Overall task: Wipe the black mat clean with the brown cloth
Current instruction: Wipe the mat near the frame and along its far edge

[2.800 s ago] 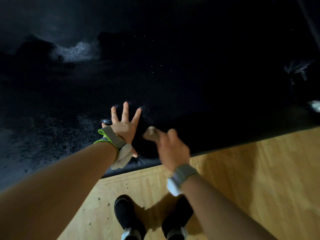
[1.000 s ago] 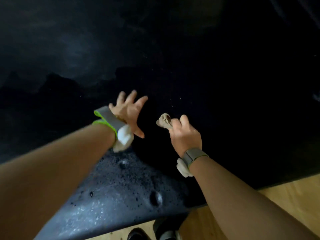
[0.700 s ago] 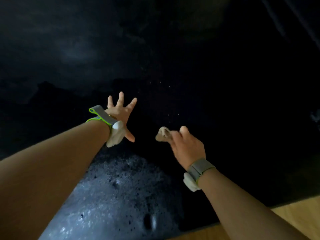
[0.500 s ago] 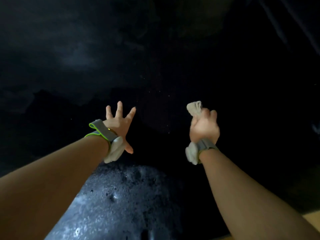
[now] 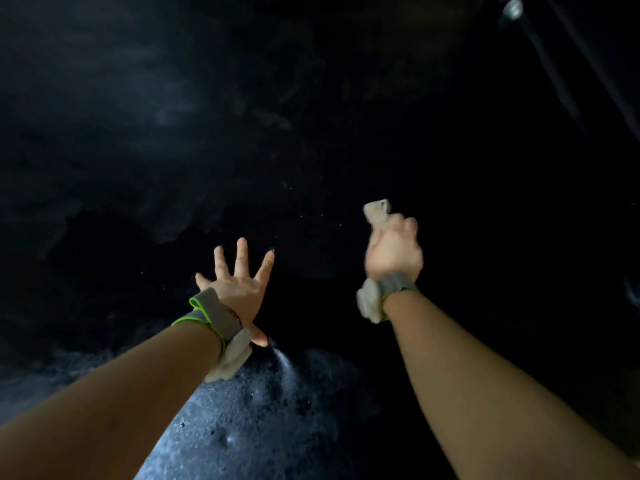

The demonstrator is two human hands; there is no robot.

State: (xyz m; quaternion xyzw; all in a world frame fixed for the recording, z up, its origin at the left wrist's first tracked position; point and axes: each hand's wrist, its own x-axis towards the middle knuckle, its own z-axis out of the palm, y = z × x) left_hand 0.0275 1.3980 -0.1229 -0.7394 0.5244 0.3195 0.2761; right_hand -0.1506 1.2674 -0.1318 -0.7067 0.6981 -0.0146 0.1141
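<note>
Gripping brown cloth [image 5: 377,213]: right hand [image 5: 393,252] fisted | left hand [image 5: 239,289] splayed flat on black mat [image 5: 277,410]

I have a single view, from the camera worn on the person's head. It looks forward and steeply down, close over the black mat [image 5: 311,133], which fills nearly the whole frame. Both forearms reach in from the bottom edge.
</note>
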